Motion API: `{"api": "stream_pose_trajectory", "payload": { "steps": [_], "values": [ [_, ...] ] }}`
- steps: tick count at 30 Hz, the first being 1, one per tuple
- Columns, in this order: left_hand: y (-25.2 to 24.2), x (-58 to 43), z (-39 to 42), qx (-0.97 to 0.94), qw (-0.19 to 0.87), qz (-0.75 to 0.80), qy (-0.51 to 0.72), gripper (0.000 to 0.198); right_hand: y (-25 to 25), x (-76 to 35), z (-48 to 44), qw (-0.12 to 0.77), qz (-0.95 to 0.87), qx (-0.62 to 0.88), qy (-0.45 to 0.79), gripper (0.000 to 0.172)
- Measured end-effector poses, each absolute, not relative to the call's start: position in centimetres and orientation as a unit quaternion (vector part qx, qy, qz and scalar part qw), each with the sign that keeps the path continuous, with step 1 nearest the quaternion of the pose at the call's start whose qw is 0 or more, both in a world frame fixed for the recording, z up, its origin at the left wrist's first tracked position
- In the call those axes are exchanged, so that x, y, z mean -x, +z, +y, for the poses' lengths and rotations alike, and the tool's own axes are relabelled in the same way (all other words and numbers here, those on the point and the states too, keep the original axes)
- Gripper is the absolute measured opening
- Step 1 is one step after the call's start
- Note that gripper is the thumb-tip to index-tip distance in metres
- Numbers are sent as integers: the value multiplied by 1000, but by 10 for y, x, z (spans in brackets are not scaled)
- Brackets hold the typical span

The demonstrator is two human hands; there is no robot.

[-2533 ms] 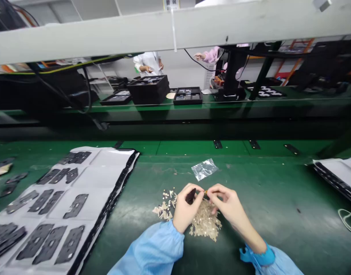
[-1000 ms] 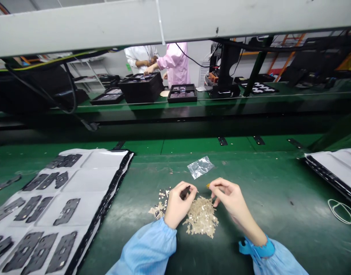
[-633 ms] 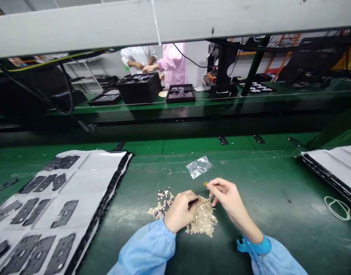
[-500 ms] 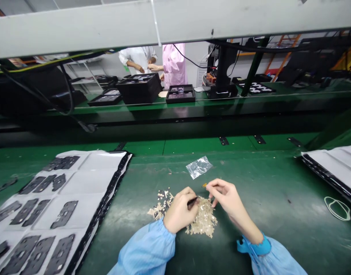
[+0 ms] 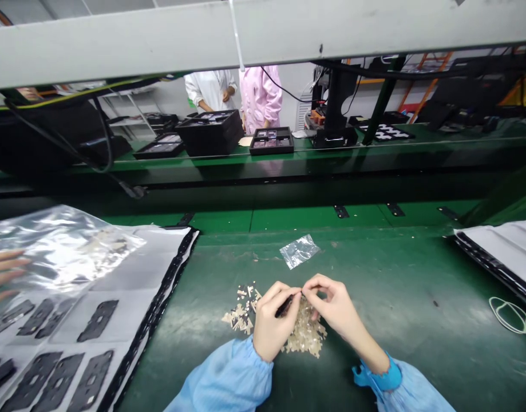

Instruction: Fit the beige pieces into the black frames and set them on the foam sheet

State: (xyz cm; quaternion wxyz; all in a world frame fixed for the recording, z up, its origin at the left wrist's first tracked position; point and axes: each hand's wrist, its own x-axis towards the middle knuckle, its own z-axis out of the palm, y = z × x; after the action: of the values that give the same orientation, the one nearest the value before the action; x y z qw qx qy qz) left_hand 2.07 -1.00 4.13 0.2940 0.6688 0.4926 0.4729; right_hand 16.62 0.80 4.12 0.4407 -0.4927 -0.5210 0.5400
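My left hand point(image 5: 276, 320) is closed round a small dark flat part point(image 5: 284, 306), mostly hidden by the fingers. My right hand point(image 5: 331, 303) pinches at that part's far end, its fingertips meeting those of the left; whatever lies between them is too small to make out. Beneath both hands spreads a pile of small beige, shiny pieces point(image 5: 308, 337). Just left of my left hand lies a looser scatter of beige and black bits point(image 5: 244, 309). A small clear plastic bag point(image 5: 299, 250) rests on the green worktop point(image 5: 220, 257) beyond the hands.
At left, a padded white sheet point(image 5: 146, 269) carries several black plates point(image 5: 91, 380). Another person's hand point(image 5: 5, 274) reaches over it with a large clear bag point(image 5: 60, 243). At right are a rubber band point(image 5: 508, 316) and a second white sheet point(image 5: 507, 243). Two people stand behind black trays point(image 5: 271, 143).
My right hand has moved left to meet my left hand; the small yellow piece at its fingertips no longer shows. Another person's hand with a large clear bag has entered at left.
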Motion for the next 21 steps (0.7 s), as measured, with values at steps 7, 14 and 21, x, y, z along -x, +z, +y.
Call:
{"api": "stream_pose_trajectory", "payload": {
  "steps": [7,14,21],
  "values": [
    [40,-17,-1,-606,365,516,483,15,44,-167,9,440,-490,480,580,27],
    [35,-15,3,-417,594,508,465,21,41,-171,9,445,-428,486,618,26],
    [38,-19,1,-363,652,472,470,18,40,-167,8,436,-421,481,634,25]
  ]
}}
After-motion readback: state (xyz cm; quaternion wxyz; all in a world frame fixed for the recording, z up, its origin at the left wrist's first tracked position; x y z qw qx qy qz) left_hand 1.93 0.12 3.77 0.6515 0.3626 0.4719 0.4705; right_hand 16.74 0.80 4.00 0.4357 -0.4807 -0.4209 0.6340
